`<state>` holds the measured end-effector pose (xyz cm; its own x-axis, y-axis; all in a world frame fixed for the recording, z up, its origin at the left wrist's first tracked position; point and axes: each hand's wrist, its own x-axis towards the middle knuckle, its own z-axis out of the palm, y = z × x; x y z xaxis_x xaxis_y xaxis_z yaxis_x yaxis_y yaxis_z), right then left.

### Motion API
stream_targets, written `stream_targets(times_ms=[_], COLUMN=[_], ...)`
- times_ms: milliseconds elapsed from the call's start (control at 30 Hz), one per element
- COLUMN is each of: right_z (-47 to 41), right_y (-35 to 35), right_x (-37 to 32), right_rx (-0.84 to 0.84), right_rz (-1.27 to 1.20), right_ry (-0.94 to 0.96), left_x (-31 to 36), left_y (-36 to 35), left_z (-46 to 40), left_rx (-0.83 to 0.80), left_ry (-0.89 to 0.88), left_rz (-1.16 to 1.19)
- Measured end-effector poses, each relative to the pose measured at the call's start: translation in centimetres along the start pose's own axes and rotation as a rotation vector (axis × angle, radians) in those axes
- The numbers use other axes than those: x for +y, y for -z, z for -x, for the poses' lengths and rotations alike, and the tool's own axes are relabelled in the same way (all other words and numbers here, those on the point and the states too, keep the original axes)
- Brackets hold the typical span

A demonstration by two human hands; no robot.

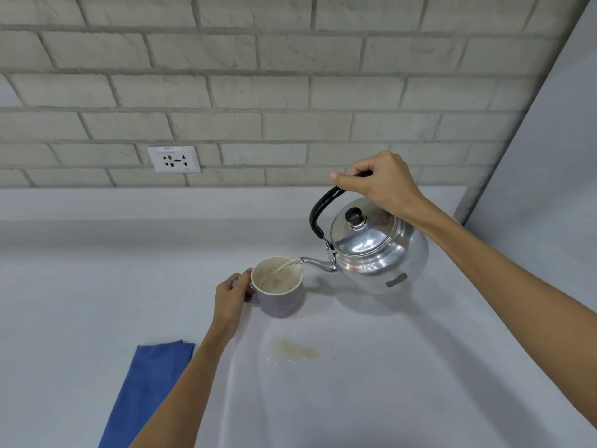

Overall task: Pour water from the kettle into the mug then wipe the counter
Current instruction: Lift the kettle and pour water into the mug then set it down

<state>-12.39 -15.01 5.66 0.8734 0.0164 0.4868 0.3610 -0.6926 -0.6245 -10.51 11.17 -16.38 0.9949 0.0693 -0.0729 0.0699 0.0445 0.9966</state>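
A shiny metal kettle (378, 250) with a black handle hangs tilted above the counter, and my right hand (381, 185) grips that handle from above. A thin stream of water runs from its spout into a lilac mug (279, 300) with a cream inside. The mug stands on the pale counter (97, 286). My left hand (232, 294) holds the mug's handle on its left side. A folded blue cloth (148, 389) lies flat at the front left, partly under my left forearm. A yellowish puddle (292, 350) sits in front of the mug.
A brick wall rises behind the counter, with a white power socket (173, 159) low on it. A plain grey panel (549, 150) closes off the right side. The counter's back has a raised ledge.
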Motion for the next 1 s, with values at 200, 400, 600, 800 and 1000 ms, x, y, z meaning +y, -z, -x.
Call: stream_targets(times_ms=[200, 400, 600, 800, 1000], right_z=[-0.41, -0.65, -0.78, -0.93, -1.00], right_y=[0.40, 0.80, 0.88, 0.84, 0.78], right_x=[-0.15, -0.40, -0.54, -0.63, -0.68], right_rx=[0.004, 0.004, 0.006, 0.021, 0.019], right_rz=[0.040, 0.057, 0.065, 0.091, 0.086], right_ry=[0.019, 0.026, 0.021, 0.006, 0.020], left_x=[0.16, -0.05, -0.22, -0.26, -0.30], left_y=[-0.09, -0.11, -0.07, -0.10, -0.09], left_z=[-0.08, -0.22, -0.38, -0.37, -0.29], left_rx=[0.003, 0.014, 0.014, 0.024, 0.031], left_ry=[-0.014, -0.034, -0.038, -0.036, -0.026], left_rz=[0.021, 0.027, 0.023, 0.027, 0.041])
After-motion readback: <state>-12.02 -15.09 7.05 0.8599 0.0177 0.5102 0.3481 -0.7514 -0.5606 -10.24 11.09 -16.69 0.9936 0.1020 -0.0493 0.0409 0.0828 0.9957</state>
